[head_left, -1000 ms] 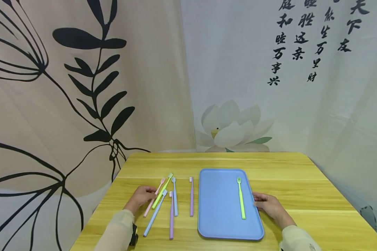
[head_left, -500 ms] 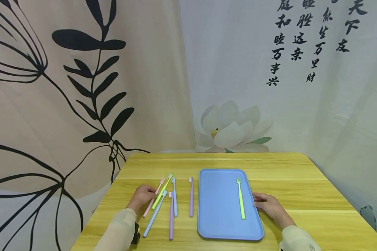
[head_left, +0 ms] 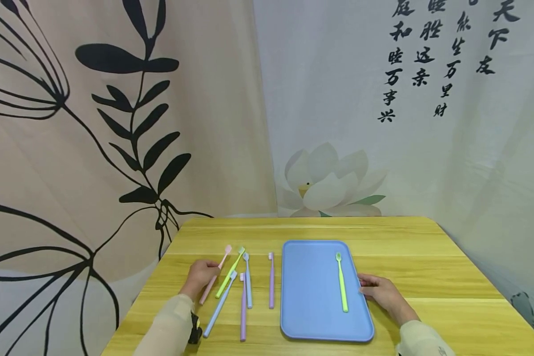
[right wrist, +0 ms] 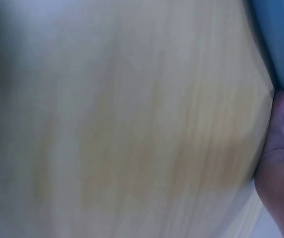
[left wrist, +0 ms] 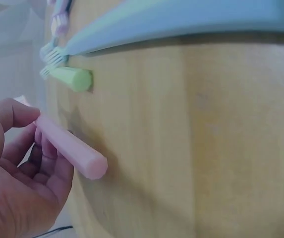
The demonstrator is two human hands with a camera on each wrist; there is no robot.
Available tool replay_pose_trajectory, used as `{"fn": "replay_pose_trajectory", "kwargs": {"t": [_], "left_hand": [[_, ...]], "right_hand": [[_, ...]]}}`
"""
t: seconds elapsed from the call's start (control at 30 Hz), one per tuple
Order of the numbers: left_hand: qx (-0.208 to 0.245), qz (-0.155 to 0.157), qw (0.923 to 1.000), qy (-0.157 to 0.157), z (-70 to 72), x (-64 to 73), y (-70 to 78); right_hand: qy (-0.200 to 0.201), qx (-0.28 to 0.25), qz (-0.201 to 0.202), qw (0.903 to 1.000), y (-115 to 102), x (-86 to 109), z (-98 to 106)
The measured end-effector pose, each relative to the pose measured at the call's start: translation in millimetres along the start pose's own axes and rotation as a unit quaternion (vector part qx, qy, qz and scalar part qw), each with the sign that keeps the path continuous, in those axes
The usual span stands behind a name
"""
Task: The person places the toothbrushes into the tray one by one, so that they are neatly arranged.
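Note:
My left hand (head_left: 200, 277) pinches a pink toothbrush (left wrist: 71, 148) between thumb and fingers, around the middle of its handle. The handle's end points toward the left wrist camera, lifted off the wood with a shadow beneath it. Just right of it lies a yellow-green toothbrush (head_left: 228, 277). My right hand (head_left: 382, 292) grips the right rim of a blue tray (head_left: 309, 291), thumb and fingers at the edge. The right wrist view shows these fingers pinching the tray's rim (right wrist: 279, 44). On the tray's right half lies a green toothbrush (head_left: 341, 284).
Two blue toothbrushes, one slanted (head_left: 218, 309) and one nearly upright in view (head_left: 248, 282), lie left of the tray. A purple toothbrush (head_left: 243, 316) lies close to them; another purple toothbrush (head_left: 271, 282) is nearer the tray. All rest on the wooden table (head_left: 436, 277).
My left hand has raised the pink toothbrush slightly and shifted it a little left, away from the yellow-green one. The right hand and the tray have stayed put.

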State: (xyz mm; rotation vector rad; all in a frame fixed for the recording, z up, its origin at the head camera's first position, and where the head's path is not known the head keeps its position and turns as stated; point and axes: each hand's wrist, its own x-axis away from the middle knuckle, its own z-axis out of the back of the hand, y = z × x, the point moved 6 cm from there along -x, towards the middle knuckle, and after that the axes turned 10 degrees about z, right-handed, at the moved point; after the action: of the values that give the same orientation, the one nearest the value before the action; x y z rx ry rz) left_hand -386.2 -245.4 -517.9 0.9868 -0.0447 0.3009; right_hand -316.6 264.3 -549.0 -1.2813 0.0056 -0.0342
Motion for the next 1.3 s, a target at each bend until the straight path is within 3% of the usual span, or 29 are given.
{"fn": "replay_pose_trajectory", "kwargs": {"t": [0.23,0.43,0.8,1.03,1.3], "left_hand": [[0.019,0.010,0.9998,0.001,6.2,-4.5,8.3],[0.026,0.017,0.9995,-0.012,6.4,-5.3,16.1],[0.068,0.014,0.9976,-0.002,4.1,-2.5,33.4],[0.151,0.016,0.9883,-0.012,-2.1,-0.5,47.6],[0.213,0.024,0.9766,-0.009,-10.5,1.3,61.3]], "right_hand": [[0.001,0.003,-0.001,1.0000,1,0.1,1],[-0.001,0.001,0.001,1.0000,1,-0.4,0],[-0.001,0.008,0.008,0.9999,-2,1.9,0],[-0.002,0.008,0.011,0.9999,-3,2.8,0],[-0.004,-0.001,0.009,1.0000,0,0.7,0]]}}
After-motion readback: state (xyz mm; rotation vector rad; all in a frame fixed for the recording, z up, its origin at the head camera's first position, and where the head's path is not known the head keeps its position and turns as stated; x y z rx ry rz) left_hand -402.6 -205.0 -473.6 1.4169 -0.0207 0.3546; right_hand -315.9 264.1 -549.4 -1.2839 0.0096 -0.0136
